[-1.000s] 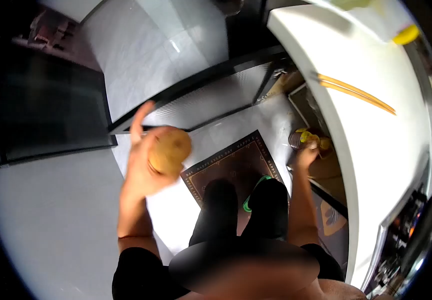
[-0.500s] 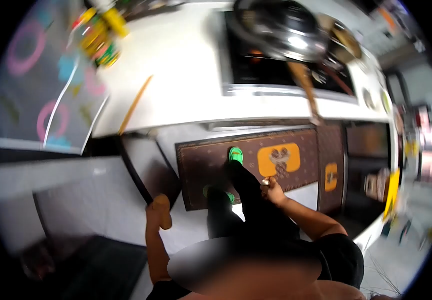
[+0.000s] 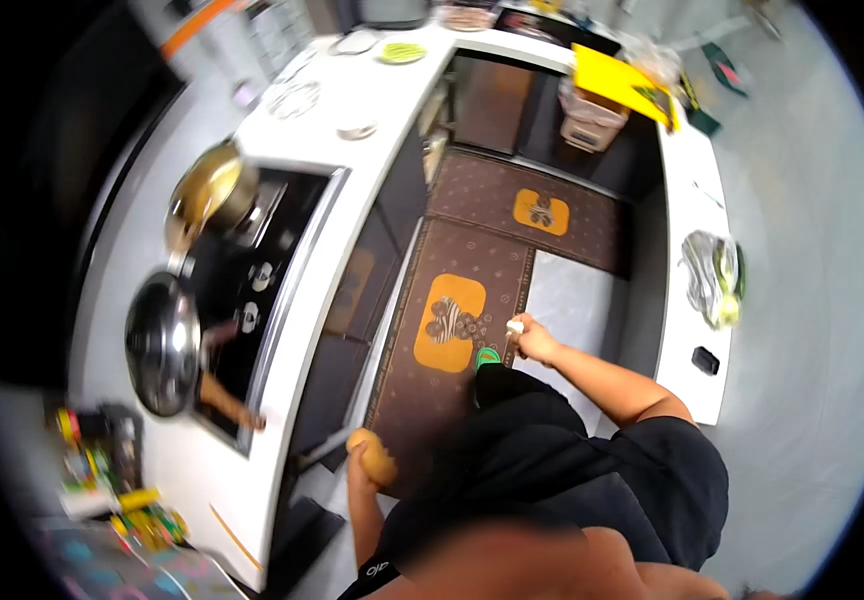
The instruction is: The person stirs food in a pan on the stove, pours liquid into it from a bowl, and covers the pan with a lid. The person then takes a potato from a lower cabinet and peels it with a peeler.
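My left hand (image 3: 360, 482) is wrapped round a tan, rounded item that looks like a potato (image 3: 376, 459), low beside the counter's dark cabinets. Out over the floor, my right hand (image 3: 535, 343) has its fingers closed on a small white item (image 3: 515, 327), too small to name for certain. Beneath both hands lies a brown patterned floor mat (image 3: 397, 345) with an orange panel. A green slipper (image 3: 488, 356) shows on my foot at the mat's edge.
On the left counter (image 3: 324, 140) stand a hob (image 3: 222, 330), a lidded pan (image 3: 162, 343) and a gold pot (image 3: 214, 190). A yellow board (image 3: 617, 85) lies above a bin (image 3: 589, 125) at the far end. Bagged vegetables (image 3: 715, 280) rest on the right counter (image 3: 690, 385).
The view has swung from the lower cupboard across the hob to the far counters. My right hand has left the cupboard and now holds a small white item. My left hand keeps its tan item.
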The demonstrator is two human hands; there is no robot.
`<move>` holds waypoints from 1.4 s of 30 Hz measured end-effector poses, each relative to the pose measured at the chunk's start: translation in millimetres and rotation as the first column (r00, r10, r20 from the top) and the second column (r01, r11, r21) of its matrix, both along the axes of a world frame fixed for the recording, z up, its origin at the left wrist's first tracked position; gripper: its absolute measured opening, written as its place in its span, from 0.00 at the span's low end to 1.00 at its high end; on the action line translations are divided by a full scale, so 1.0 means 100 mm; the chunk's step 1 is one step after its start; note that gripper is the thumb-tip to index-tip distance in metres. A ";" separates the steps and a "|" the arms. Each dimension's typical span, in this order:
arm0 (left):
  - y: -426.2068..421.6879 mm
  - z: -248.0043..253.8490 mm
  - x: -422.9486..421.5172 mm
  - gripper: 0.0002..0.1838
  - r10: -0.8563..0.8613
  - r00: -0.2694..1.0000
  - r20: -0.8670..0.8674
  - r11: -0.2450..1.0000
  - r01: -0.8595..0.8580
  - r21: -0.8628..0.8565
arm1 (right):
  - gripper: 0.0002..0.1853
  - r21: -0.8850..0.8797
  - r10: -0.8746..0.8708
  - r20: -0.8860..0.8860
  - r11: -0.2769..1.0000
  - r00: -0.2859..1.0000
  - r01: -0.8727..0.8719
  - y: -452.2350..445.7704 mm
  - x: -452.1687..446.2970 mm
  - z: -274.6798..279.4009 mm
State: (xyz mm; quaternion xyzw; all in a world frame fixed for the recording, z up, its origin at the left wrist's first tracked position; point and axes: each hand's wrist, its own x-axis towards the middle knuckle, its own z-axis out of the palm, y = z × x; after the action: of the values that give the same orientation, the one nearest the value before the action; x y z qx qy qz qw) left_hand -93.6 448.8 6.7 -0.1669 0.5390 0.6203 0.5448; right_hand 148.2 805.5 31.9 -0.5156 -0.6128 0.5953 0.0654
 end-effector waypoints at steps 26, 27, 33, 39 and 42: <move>8.08 0.64 -0.66 0.24 -0.482 0.873 0.078 0.837 0.432 0.335 | 0.12 -0.144 -0.861 -0.492 0.223 0.126 0.964 4.32 1.40 0.99; 8.32 0.67 -0.69 0.24 -0.521 0.852 0.055 0.808 0.471 0.354 | 0.12 -0.136 -0.849 -0.514 0.222 0.123 0.966 4.55 1.35 1.08; 9.71 0.83 -0.64 0.24 -0.594 0.805 0.017 0.744 0.540 0.394 | 0.15 -0.117 -0.784 -0.600 0.281 0.158 0.952 6.16 1.49 1.43; 10.92 0.93 -0.11 0.24 -0.547 0.834 0.071 0.779 0.476 0.409 | 0.16 0.081 -0.682 -0.660 0.352 0.315 0.932 8.44 2.18 1.62; 11.50 0.98 0.18 0.24 -0.519 0.854 0.045 0.791 0.459 0.405 | 0.15 0.261 -0.670 -0.616 0.322 0.414 0.910 9.71 2.55 1.69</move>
State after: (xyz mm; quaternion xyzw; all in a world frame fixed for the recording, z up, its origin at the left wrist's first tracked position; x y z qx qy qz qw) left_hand -76.0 1598.8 104.9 0.0398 0.3895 0.5352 0.7485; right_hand 403.5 1776.1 200.6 -0.5733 -0.3863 0.3596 0.6267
